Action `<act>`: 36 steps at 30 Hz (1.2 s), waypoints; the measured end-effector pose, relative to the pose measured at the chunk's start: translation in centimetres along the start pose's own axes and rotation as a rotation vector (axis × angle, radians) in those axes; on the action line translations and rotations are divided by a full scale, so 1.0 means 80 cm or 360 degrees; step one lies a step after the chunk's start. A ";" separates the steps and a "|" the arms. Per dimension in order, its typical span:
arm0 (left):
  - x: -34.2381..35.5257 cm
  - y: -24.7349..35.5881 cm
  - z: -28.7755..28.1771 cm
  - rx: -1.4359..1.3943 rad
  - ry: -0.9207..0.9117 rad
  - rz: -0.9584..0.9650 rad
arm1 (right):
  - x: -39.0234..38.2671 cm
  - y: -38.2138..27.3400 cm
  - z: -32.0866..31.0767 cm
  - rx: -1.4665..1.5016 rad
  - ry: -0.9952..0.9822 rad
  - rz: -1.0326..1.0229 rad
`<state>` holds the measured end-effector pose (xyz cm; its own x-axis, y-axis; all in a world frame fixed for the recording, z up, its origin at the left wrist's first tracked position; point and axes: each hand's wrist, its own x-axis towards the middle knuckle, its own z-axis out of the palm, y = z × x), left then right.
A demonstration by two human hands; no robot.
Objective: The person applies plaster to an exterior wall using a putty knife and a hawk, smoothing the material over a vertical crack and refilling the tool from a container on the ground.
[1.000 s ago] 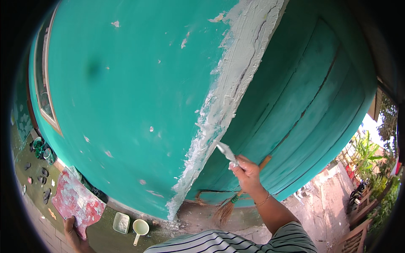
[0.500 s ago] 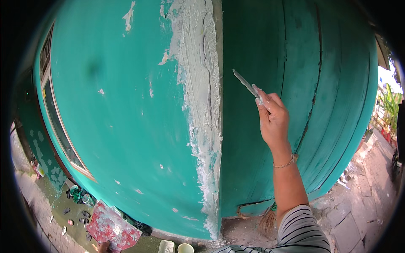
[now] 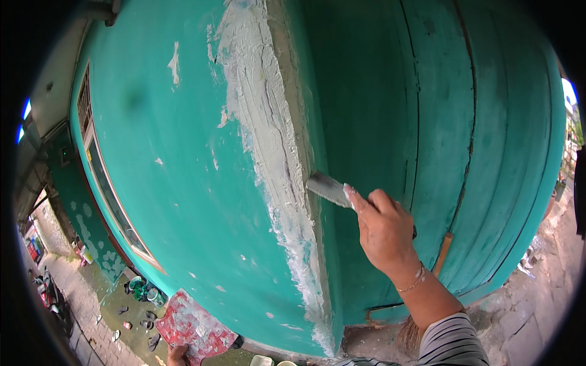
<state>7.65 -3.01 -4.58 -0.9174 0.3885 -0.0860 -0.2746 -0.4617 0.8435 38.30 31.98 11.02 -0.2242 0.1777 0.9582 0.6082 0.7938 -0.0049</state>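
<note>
The right hand [image 3: 384,232] is closed around a putty knife [image 3: 328,188]; its blade points left from the hand and touches the white filler strip [image 3: 274,158] on the teal wall [image 3: 171,171]. Low at the left, the left hand [image 3: 177,354] holds a red board [image 3: 194,326] from below.

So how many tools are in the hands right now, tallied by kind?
Metal putty knife with filler-smeared blade, in the right hand: 1
Red flat board smeared with white filler, gripped at its lower edge by the left hand: 1
Total: 2
</note>
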 end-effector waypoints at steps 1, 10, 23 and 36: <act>0.006 -0.004 0.000 -0.0070 -0.0102 0.0056 | -0.024 0.001 0.000 0.0029 -0.0083 0.0001; -0.006 -0.015 0.013 -0.0174 -0.0226 0.0099 | -0.062 0.002 -0.014 0.0789 -0.0173 0.0109; -0.018 -0.013 -0.025 -0.0163 -0.0156 0.0145 | -0.027 0.013 0.101 0.0677 0.0266 -0.0409; -0.031 -0.009 -0.030 -0.0196 -0.0173 0.0152 | -0.096 0.061 0.034 0.0763 -0.0029 0.0080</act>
<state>9.39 -5.58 -6.23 -0.9063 0.4190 0.0551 -0.2268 -0.5923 0.7731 40.92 36.07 2.84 -0.2195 0.2297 0.9482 0.1999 0.9619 -0.1867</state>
